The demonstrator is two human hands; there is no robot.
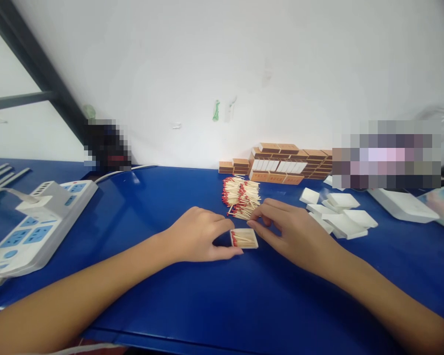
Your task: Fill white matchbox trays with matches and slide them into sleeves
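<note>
A small matchbox tray (248, 240) lies on the blue table, with several red-headed matches inside. My left hand (200, 236) holds the tray from its left side, thumb on the near edge and fingers on the far edge. Just beyond is a heap of loose matches (240, 193), most of their red heads pointing left. My right hand (286, 229) is at the heap's near right edge, above the tray's right end. Its thumb and index finger are drawn together; whatever is between the tips is hidden.
Brown matchboxes (276, 176) are stacked against the wall behind the heap. White empty trays (342, 217) lie piled at right, beside a white flat device (405, 204). A power strip (40, 231) with a plugged-in adapter and cables occupies the left of the table (222, 305).
</note>
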